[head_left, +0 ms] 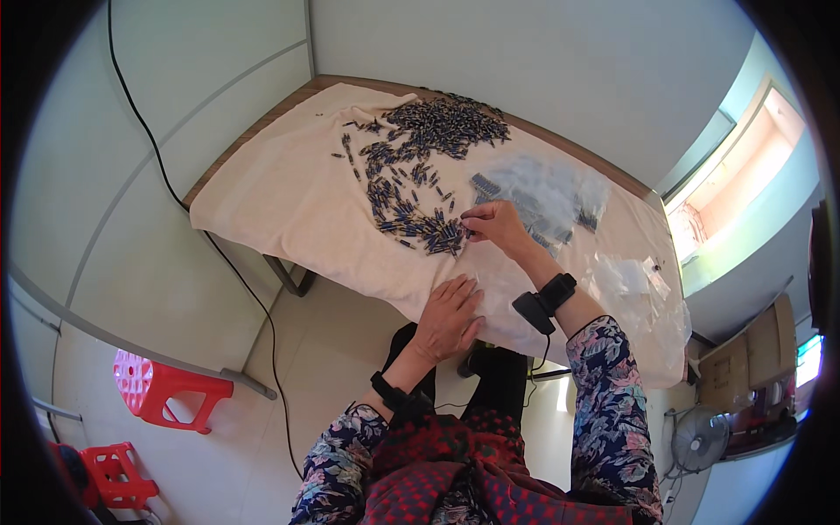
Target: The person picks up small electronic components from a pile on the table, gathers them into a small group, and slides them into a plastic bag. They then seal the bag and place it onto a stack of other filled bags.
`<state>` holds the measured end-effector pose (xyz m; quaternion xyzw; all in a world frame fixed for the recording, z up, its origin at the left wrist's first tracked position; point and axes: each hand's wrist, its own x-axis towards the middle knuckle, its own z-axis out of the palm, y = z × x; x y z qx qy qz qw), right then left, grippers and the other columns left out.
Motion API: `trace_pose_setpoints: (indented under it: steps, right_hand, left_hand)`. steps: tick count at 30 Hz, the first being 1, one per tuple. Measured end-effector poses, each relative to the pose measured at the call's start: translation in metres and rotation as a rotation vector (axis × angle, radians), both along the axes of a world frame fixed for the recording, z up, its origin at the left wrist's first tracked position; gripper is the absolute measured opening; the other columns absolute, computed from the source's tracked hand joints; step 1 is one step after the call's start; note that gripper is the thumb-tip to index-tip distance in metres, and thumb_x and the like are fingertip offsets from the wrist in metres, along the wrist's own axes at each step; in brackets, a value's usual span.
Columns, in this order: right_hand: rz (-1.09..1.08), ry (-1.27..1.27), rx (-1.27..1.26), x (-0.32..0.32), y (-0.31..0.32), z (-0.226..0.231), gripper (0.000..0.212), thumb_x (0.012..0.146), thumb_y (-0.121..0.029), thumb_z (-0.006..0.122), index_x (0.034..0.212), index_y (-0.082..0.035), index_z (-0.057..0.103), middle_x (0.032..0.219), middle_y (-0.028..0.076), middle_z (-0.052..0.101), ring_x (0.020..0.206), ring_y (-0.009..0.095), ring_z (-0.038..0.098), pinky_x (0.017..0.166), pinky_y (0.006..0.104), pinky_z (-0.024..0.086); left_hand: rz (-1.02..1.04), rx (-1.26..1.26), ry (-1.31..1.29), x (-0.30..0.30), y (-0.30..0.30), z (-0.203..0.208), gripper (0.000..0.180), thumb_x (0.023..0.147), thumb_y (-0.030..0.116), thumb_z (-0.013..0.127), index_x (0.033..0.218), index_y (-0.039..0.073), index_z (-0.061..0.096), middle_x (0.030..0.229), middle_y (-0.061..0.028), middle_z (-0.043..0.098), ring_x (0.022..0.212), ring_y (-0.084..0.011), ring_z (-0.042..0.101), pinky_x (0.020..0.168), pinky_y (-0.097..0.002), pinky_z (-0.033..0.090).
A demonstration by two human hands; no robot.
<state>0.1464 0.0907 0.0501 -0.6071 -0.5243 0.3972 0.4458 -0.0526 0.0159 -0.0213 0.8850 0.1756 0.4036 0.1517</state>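
A large heap of small dark blue, cylindrical pieces with pale or brassy ends (446, 122) lies on the cream cloth (271, 184). A looser trail of the same pieces (411, 219) curves from it toward me. At the right end of this trail, my right hand (499, 226) has thumb and forefinger pinched together; whatever is between the fingertips is too small to make out. My left hand (449, 317) rests flat on the cloth by the near table edge, fingers stretched out, holding nothing. Clear plastic bags with rows of similar pieces (542, 192) lie beyond my right hand.
More clear plastic bags (634, 293) lie at the table's right end. Pale partition panels stand behind and left of the wooden table (254, 131). A black cable (254, 297) hangs down at the left. Red stools (175, 389) and a fan (700, 437) stand on the floor.
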Motion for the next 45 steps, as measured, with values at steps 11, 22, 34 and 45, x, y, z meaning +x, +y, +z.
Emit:
trace_pose_setpoints:
  steps: [11,22,34,45]
  right_hand:
    - [0.013,0.264,-0.05,-0.004,-0.049,0.029,0.02,0.083,-0.007,0.067,0.098,0.007,0.067,0.084,0.011,0.068,0.07,0.014,0.066,0.063,0.0245,0.057]
    - [0.185,0.129,-0.026,-0.051,-0.106,0.06,0.019,0.087,0.002,0.055,0.101,0.011,0.064,0.085,0.014,0.068,0.075,0.015,0.067,0.063,0.0249,0.057]
    - [0.059,0.22,0.103,-0.041,-0.13,0.026,0.029,0.087,0.005,0.054,0.115,0.007,0.058,0.099,0.012,0.068,0.083,0.014,0.066,0.067,0.0231,0.055]
    - [0.002,0.44,0.19,-0.061,-0.178,0.02,0.029,0.089,0.004,0.054,0.118,0.007,0.057,0.105,0.014,0.066,0.092,0.016,0.066,0.074,0.0267,0.058]
  left_hand:
    - [-0.187,-0.944,-0.7,0.01,-0.001,0.016,0.031,0.095,0.013,0.046,0.123,0.0,0.051,0.123,-0.0131,0.056,0.118,-0.0278,0.052,0.099,-0.0388,0.042]
    - [-0.346,-1.727,-1.049,0.019,0.006,0.046,0.042,0.102,0.029,0.028,0.125,0.001,0.049,0.121,-0.0116,0.057,0.109,-0.0246,0.056,0.096,-0.037,0.045]
    - [-0.518,-1.903,-1.233,0.003,-0.011,0.044,0.041,0.1,0.021,0.028,0.125,-0.005,0.045,0.128,-0.0247,0.051,0.116,-0.0366,0.052,0.103,-0.0473,0.041]
    - [-0.595,-1.799,-1.208,-0.008,-0.04,0.05,0.037,0.098,0.015,0.032,0.128,-0.005,0.041,0.132,-0.0243,0.047,0.123,-0.0346,0.048,0.102,-0.0453,0.043]
